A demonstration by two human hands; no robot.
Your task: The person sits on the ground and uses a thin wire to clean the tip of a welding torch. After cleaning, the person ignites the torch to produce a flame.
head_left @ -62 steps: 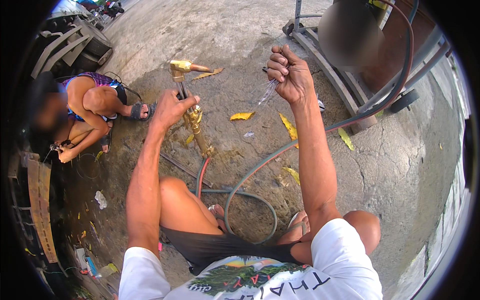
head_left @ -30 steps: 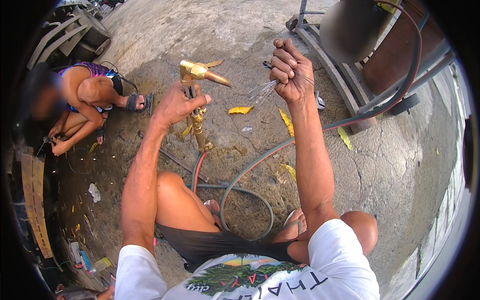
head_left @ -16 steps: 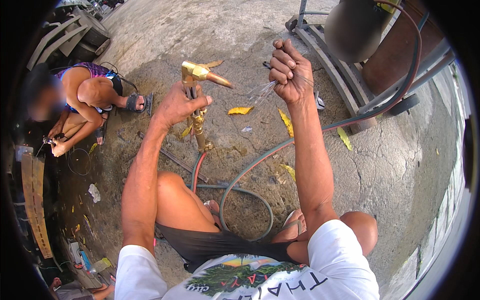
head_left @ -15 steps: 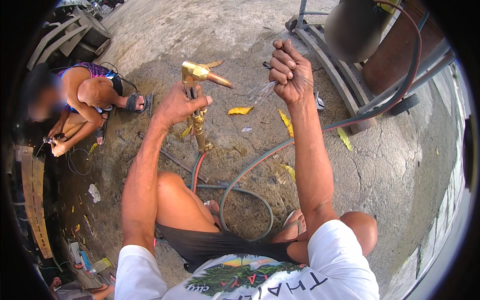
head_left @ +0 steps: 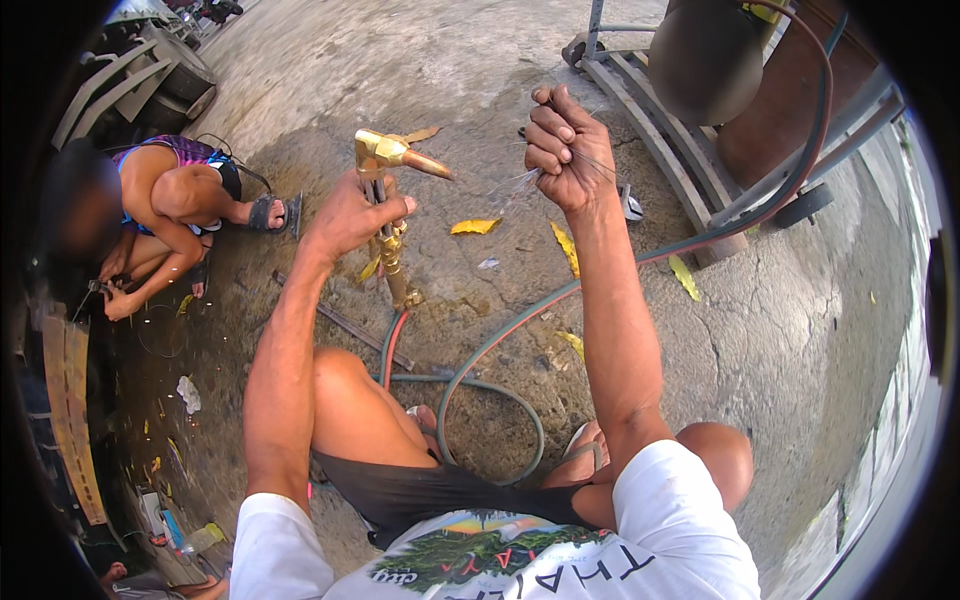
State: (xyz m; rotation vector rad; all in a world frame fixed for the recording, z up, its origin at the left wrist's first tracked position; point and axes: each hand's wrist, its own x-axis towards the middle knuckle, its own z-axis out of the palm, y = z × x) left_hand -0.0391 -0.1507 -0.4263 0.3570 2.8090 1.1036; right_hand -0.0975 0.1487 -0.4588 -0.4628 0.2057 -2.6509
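Observation:
My left hand (head_left: 345, 215) is closed around the handle tubes of a brass cutting torch (head_left: 388, 150). The torch stands upright, and its coppery tip points right, slightly downward. Across a small gap, my right hand (head_left: 568, 155) is raised with its fingers curled around a bunch of thin wires (head_left: 515, 184). The wires' loose ends reach left toward the torch tip; from this view I cannot tell whether any touch it. Twin red and green hoses (head_left: 500, 335) run from the torch's lower end, loop on the concrete between my feet and pass behind my right forearm.
A wheeled metal cart (head_left: 690, 170) stands at the upper right, with hoses over it. At the left another person (head_left: 180, 200) squats, handling a small object beside a rusty metal beam (head_left: 72, 400). Yellow leaves (head_left: 476, 227) and a flat bar (head_left: 345, 320) lie on the concrete.
My right hand has shifted slightly left and down, bringing the wires a little closer to the torch tip. My left hand keeps the same hold on the torch.

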